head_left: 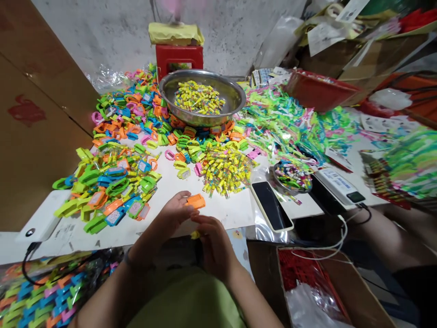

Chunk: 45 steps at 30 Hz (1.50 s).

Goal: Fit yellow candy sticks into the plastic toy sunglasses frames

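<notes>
My left hand [174, 210] holds an orange plastic toy watch [195, 201] by one end, over the front of the white table. Close against it, my right hand [214, 241] has its fingers curled, with a small yellow wrapped packet [195, 234] showing at the palm side. Just beyond my hands lies a heap of yellow wrapped packets [225, 169] with clear ends. On the left is a pile of toy watches [114, 189] in green, blue, orange and yellow, some with printed labels. The undersides of my fingers are partly hidden.
A steel bowl [167, 104] of yellow packets rests on more toy watches. A phone [272, 207], a small dish [278, 182] and green strips [287, 123] lie to the right. A white power bank [44, 216] sits at left. Another person's arm [378, 232] is at right.
</notes>
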### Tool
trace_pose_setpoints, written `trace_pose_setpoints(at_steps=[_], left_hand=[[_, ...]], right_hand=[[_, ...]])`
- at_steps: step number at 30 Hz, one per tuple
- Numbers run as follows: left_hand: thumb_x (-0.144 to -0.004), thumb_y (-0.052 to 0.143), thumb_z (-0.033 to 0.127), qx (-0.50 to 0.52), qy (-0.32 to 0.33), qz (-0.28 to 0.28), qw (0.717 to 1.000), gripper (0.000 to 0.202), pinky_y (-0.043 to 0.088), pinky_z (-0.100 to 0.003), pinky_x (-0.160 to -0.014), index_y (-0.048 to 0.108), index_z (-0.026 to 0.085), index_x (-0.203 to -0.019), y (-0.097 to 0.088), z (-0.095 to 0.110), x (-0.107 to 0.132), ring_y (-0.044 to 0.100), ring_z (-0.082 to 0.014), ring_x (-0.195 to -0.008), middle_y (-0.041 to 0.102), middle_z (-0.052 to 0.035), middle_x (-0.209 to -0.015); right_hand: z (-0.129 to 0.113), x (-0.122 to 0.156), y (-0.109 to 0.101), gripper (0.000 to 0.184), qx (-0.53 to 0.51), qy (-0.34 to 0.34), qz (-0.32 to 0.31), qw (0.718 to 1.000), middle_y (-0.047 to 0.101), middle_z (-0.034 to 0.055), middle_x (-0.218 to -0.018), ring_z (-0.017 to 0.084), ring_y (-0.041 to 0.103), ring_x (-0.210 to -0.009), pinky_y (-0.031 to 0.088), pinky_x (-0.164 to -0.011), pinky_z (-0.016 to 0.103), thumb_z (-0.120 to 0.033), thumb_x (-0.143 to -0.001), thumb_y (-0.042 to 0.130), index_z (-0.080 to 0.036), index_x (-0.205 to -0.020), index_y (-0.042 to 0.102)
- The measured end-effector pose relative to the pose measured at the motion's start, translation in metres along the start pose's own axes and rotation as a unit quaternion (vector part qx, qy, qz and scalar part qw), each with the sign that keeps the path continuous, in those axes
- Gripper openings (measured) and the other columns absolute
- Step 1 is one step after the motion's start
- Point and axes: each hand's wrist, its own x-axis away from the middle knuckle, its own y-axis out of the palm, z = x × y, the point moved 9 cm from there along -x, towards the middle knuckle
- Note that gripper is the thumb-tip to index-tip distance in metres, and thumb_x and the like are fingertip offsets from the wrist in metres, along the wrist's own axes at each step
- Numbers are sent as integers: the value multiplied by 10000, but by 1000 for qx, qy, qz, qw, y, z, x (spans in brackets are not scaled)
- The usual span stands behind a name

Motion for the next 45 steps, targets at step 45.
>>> trace_pose_setpoints(at_steps=[45], left_hand=[[-812, 616, 491, -474, 48, -2, 879, 447, 506, -335, -909, 623, 214, -1163, 4, 19, 32, 648, -239, -1025, 706, -68, -1099]], right_hand=[[35, -3, 9, 114, 307, 126, -204, 921, 651, 28, -844, 194, 577, -788, 322, -651, 282, -342, -869, 634, -230, -886, 644]])
